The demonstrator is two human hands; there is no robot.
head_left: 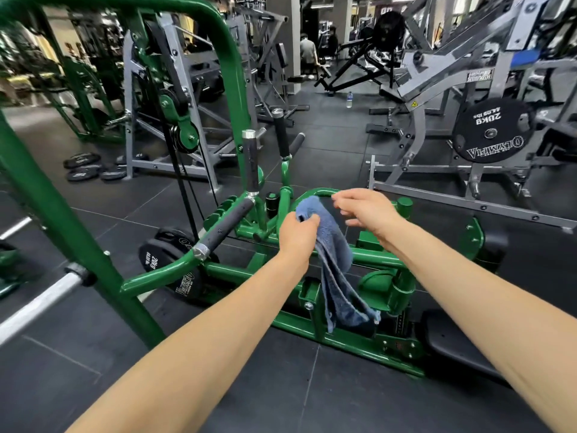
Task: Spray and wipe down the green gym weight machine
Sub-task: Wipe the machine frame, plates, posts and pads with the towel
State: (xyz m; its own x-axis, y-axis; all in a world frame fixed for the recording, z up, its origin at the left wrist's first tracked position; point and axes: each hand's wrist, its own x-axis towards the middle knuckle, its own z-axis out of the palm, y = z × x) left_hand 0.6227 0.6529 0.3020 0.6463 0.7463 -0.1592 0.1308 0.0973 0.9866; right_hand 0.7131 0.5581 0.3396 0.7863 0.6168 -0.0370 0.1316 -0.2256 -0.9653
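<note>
The green weight machine [231, 89] fills the left and middle of the head view, with black foam-grip handles [251, 164] and a low green base frame [343, 337]. A blue-grey towel [335, 264] hangs down over the base. My left hand [298, 237] pinches the towel's upper edge. My right hand [367, 210] hovers just right of the towel's top with fingers spread, holding nothing. No spray bottle is in view.
A 20 kg black plate [165, 264] sits on the green machine's left side. A grey plate-loaded machine [437, 89] with a 20 kg plate [491, 129] stands at right. Loose plates [82, 168] lie on the black rubber floor. A water bottle [349, 100] stands farther back.
</note>
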